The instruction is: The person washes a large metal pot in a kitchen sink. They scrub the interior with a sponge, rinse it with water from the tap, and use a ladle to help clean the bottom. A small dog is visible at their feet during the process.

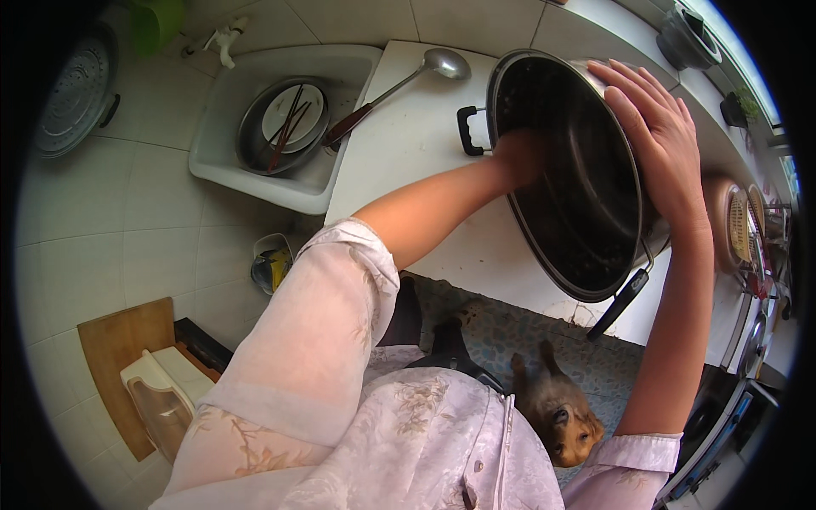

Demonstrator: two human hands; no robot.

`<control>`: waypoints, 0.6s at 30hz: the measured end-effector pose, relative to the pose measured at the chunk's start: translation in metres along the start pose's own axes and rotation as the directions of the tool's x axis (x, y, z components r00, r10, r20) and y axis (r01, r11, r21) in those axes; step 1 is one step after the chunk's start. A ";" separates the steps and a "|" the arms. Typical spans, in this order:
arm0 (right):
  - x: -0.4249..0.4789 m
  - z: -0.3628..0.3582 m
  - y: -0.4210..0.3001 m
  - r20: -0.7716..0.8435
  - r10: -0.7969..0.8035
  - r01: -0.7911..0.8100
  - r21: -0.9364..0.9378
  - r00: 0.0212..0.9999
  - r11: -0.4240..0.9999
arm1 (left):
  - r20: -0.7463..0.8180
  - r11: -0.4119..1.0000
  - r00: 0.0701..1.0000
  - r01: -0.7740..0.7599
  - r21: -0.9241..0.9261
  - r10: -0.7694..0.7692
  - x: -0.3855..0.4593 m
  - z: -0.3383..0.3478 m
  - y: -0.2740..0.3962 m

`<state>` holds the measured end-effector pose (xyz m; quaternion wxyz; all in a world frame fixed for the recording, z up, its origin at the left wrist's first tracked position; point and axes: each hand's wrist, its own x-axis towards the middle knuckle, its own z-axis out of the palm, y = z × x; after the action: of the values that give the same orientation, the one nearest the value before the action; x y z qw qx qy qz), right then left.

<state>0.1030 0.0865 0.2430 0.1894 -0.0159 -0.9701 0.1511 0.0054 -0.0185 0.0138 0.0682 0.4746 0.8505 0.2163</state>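
A large metal pot [574, 185] with a dark interior stands tipped on its side on the white countertop [408, 153], its mouth facing left and towards me. My right hand [660, 140] is spread over the pot's outer wall near the rim and steadies it. Inside the mouth is my left hand [526, 156], blurred, its fingers hidden in the dark; whether it holds anything does not show. One black handle [470, 131] sticks out at the pot's left, another [618, 305] at its lower right. A metal ladle [446, 64] lies left of the pot, its brown handle reaching over the sink's edge.
The sink [210, 159] holds a metal basin [245, 150] with a white bowl [280, 111] and chopsticks [287, 127]. A tap [224, 43] is above it. A dog [564, 414] is on the floor below the counter's front edge. Dish racks [743, 223] stand at right.
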 end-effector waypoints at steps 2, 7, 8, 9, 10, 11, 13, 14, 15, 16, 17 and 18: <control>0.000 0.000 -0.001 -0.006 -0.002 0.001 -0.011 1.000 1.000 | -0.007 0.998 0.998 0.057 -0.039 -0.057 0.005 0.007 -0.004; 0.000 -0.001 0.000 -0.002 -0.005 0.005 -0.032 1.000 0.999 | -0.033 0.989 0.994 -0.097 0.115 0.102 -0.006 0.015 0.022; 0.000 -0.002 0.000 -0.006 -0.008 0.008 -0.036 1.000 0.999 | 0.000 0.987 0.995 -0.095 0.131 0.095 0.001 0.006 0.023; 0.002 -0.003 -0.001 -0.006 -0.012 0.012 -0.038 1.000 0.999 | 0.033 0.985 0.996 -0.087 0.146 0.083 0.004 -0.012 0.025; 0.001 -0.003 -0.001 -0.004 -0.014 0.014 -0.045 1.000 0.999 | -0.015 0.994 0.998 -0.060 0.091 0.062 0.012 -0.029 0.025; 0.001 -0.004 -0.002 -0.004 -0.015 0.015 -0.045 1.000 0.999 | -0.063 0.999 0.997 -0.035 0.040 0.037 0.024 -0.050 0.019; 0.001 -0.003 -0.004 -0.003 -0.013 0.012 -0.038 1.000 0.999 | -0.195 0.997 0.980 -0.047 -0.054 0.035 0.027 -0.057 0.018; 0.000 -0.003 -0.003 -0.003 -0.009 0.008 -0.041 1.000 0.999 | -0.283 0.992 0.958 -0.085 -0.093 0.056 0.022 -0.049 0.022; 0.001 -0.003 -0.003 -0.004 -0.010 0.010 -0.043 1.000 0.999 | -0.373 0.984 0.925 -0.124 -0.127 0.069 0.017 -0.043 0.025; 0.001 -0.001 -0.003 -0.001 -0.015 0.015 -0.039 1.000 0.999 | -0.528 0.987 0.848 -0.121 -0.108 0.046 0.012 -0.029 0.032; 0.002 -0.001 -0.004 0.007 -0.015 0.015 -0.027 1.000 1.000 | -0.666 0.990 0.745 -0.113 -0.089 0.025 0.009 -0.011 0.040; 0.002 -0.001 -0.002 0.012 -0.002 0.003 -0.029 1.000 1.000 | -0.602 0.994 0.798 -0.079 -0.080 0.015 0.010 -0.013 0.040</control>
<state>0.1017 0.0848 0.2453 0.1837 -0.0166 -0.9733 0.1369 0.0270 0.0047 0.0433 -0.1861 0.3987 0.8042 0.3997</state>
